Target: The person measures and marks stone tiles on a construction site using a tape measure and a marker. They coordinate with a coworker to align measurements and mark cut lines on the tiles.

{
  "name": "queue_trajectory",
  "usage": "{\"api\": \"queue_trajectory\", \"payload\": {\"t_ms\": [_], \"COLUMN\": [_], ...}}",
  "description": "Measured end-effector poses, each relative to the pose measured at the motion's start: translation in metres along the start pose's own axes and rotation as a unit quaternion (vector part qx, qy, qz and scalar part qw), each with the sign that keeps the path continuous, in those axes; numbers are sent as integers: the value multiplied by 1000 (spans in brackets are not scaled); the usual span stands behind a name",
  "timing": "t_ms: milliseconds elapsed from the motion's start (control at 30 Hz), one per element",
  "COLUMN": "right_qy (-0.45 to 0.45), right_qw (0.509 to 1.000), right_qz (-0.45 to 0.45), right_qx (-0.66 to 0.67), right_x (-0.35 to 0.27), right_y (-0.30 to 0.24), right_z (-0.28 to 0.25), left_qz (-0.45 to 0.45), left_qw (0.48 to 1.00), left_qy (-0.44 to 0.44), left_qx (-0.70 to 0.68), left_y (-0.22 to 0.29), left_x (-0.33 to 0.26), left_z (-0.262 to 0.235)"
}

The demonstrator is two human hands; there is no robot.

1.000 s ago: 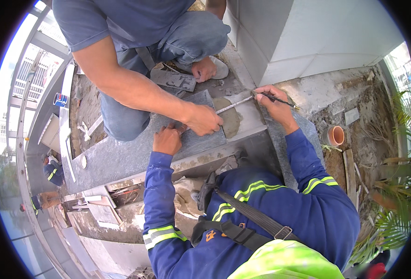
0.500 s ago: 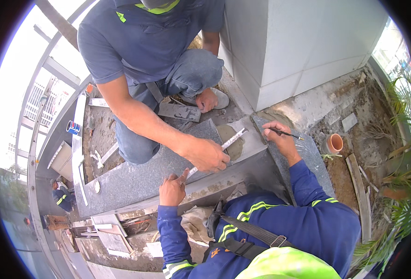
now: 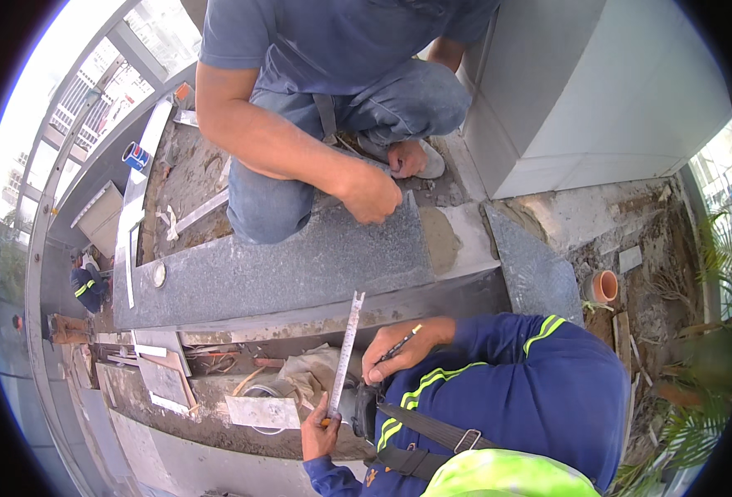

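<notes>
My left hand [image 3: 318,431] is closed on the lower end of a pale, marked ruler [image 3: 347,352], which stands tilted upward in front of the stone ledge. A small orange thing shows by its fingers. To the right, my right hand [image 3: 407,344] is bent inward near my body, closed on a dark pen [image 3: 399,341] with a yellowish end. Beyond both hands lies a long grey stone slab [image 3: 300,265], and a second grey slab [image 3: 536,261] is set at an angle on the right. Wet mortar [image 3: 439,240] shows between them.
A crouching co-worker [image 3: 358,58] has one hand [image 3: 372,195] at the long slab's far edge. Behind rises a grey pillar [image 3: 598,91]. An orange pipe end [image 3: 604,287] stands right, a blue can [image 3: 136,156] far left. Board offcuts [image 3: 166,377] lie below the ledge.
Both my hands have drawn back from the slabs toward my body, the left bringing the ruler. The co-worker's hand has let go of the ruler and moved back. My view has shifted.
</notes>
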State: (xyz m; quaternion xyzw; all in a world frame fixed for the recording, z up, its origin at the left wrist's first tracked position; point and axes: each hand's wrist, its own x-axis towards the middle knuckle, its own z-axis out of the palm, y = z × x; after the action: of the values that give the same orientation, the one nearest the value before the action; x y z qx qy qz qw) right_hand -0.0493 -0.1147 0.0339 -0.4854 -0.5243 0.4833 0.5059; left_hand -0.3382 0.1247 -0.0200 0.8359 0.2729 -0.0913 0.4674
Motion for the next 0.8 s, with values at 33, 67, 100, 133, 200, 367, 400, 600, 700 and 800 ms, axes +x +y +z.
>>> {"api": "queue_trajectory", "payload": {"t_ms": [33, 67, 100, 133, 200, 367, 400, 600, 700, 800], "right_qy": [-22, -41, -54, -56, -36, 98, 112, 339, 407, 493], "right_qw": [999, 998, 997, 996, 998, 995, 991, 921, 874, 791], "right_qz": [-32, -36, -57, -68, -48, 21, 70, 151, 213, 273], "right_qx": [17, 15, 9, 10, 1, -11, -25, -117, -158, -237], "right_x": [19, 37, 54, 72, 110, 178, 186, 177, 155, 111], "right_y": [4, 6, 8, 10, 15, 28, 29, 22, 20, 18], "right_z": [9, 17, 25, 35, 58, 127, 140, 223, 245, 260], "left_qz": [9, -2, -61, -54, -43, -45, -17, 75, 114, 142], "left_qw": [999, 998, 994, 994, 996, 995, 996, 982, 972, 962], "left_qy": [11, 1, -12, -24, -30, -81, -83, -158, -176, -191], "left_qx": [-38, -61, -91, -87, -77, -32, -25, 68, 108, 133], "left_y": [-14, -27, -42, -58, -93, -194, -213, -262, -237, -202], "left_x": [-14, -20, -25, -26, -29, -26, -20, 20, 38, 47], "left_z": [-3, -5, -9, -15, -29, -94, -110, -195, -208, -207]}}
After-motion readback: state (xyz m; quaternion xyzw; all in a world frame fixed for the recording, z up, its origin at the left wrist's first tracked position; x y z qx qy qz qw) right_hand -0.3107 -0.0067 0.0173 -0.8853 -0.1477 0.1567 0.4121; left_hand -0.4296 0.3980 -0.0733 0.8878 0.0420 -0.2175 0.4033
